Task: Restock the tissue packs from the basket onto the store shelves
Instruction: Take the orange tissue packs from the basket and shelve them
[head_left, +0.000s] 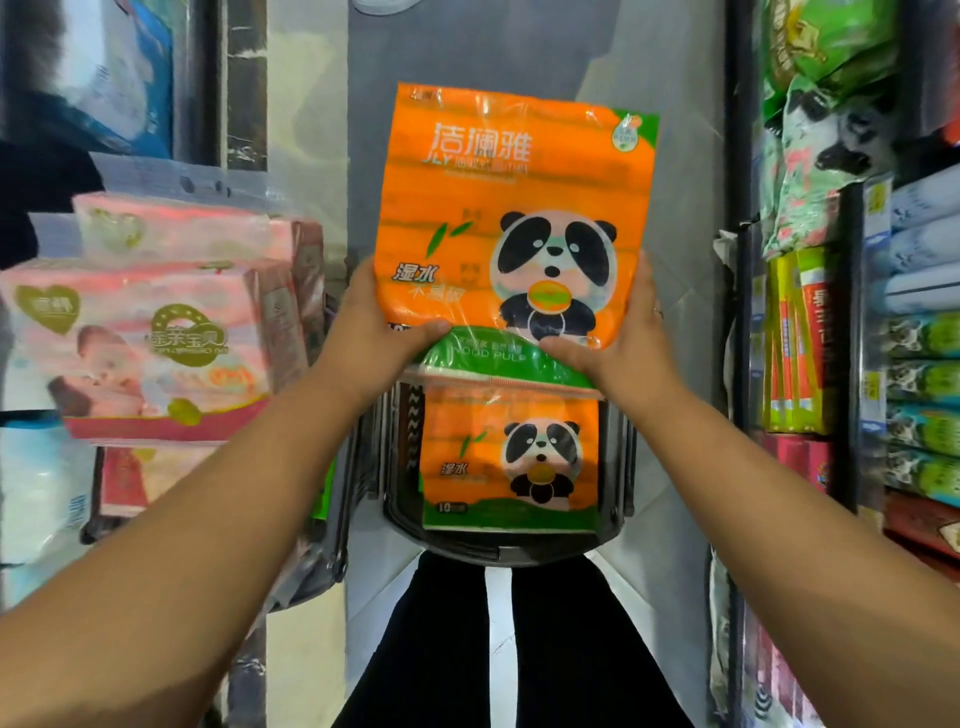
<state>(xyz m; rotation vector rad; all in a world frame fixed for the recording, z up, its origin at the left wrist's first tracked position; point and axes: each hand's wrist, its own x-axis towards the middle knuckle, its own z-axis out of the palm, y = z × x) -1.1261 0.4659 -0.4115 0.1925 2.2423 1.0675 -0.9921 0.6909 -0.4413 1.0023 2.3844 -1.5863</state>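
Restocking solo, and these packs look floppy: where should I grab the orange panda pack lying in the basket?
Probably its two side edges, one hand each, reaching down from above: the basket pack lies face up, with slim gaps to the basket walls. The left hand and right hand grip the held pack the same way.

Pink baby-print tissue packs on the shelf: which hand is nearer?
Left. The left hand grips the left edge of the orange panda pack, just right of the pink baby-print packs; the right hand grips its opposite edge, farther away.
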